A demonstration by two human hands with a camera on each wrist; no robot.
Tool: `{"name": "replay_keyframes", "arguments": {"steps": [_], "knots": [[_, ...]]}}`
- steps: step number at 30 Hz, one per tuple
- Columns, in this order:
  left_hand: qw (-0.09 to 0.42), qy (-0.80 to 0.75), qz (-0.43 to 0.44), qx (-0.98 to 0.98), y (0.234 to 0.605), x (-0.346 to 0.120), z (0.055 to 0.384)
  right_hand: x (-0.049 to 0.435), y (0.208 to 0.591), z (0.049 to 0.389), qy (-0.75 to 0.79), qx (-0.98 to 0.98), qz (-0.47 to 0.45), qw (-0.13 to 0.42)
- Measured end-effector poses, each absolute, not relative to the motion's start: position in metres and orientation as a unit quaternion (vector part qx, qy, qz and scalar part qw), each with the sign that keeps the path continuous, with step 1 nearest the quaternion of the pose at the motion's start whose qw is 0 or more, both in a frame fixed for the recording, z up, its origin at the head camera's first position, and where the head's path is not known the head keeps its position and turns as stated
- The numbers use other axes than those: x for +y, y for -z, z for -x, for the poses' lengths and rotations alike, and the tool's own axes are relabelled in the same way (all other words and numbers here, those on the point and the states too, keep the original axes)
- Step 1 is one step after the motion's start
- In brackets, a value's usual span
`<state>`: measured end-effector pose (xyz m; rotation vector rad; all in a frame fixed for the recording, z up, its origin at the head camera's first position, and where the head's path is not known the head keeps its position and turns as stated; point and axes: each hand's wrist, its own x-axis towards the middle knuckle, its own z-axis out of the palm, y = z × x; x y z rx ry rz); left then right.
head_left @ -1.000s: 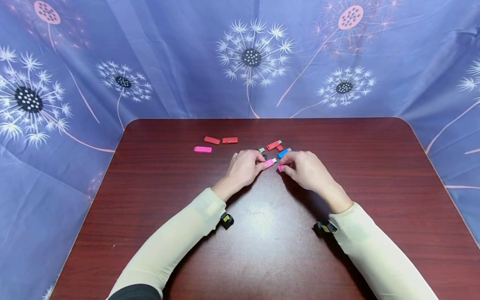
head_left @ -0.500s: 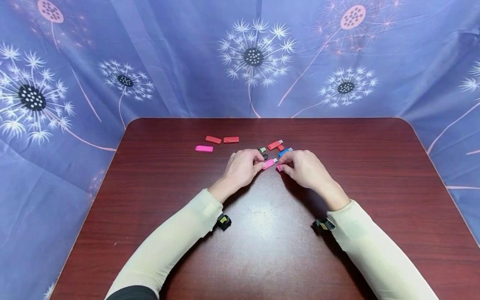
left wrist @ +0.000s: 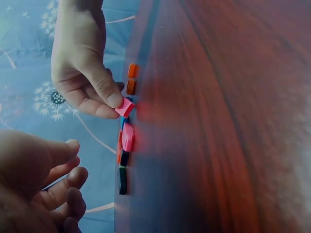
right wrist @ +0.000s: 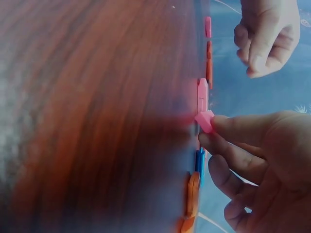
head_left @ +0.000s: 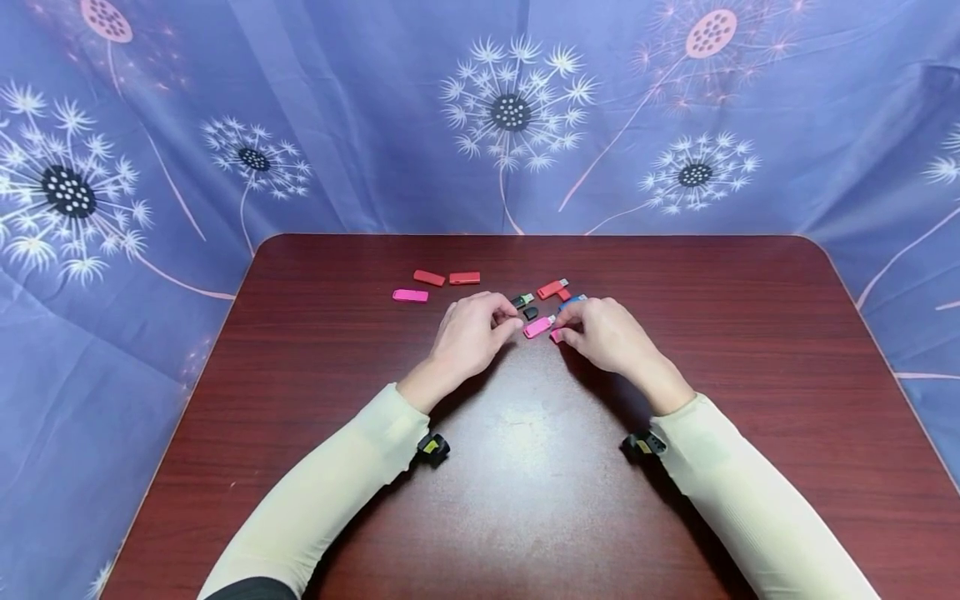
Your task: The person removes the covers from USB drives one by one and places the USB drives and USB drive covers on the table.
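pinching pink cap (left wrist: 126, 108), table edge (head_left: 660, 237) beyond

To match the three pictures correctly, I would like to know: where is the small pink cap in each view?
Head: the pink cap is right of and below centre, pinched by the right hand.
Left wrist: the pink cap is left of centre, near mid-height.
Right wrist: the pink cap is right of centre, near mid-height.
Shared landmark: the uncapped pink USB stick, close by.
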<state>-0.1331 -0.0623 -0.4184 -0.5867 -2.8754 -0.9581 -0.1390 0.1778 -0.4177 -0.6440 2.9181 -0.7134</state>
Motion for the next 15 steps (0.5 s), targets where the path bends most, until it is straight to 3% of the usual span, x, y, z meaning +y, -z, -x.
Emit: {"name": "replay_keyframes", "arguments": {"steps": [15], "knots": [[0.068,0.346,0.159,-0.922,0.414,-0.100,0.116,0.173,0.419,0.143,0.242,0.951,0.181,0.058]]}}
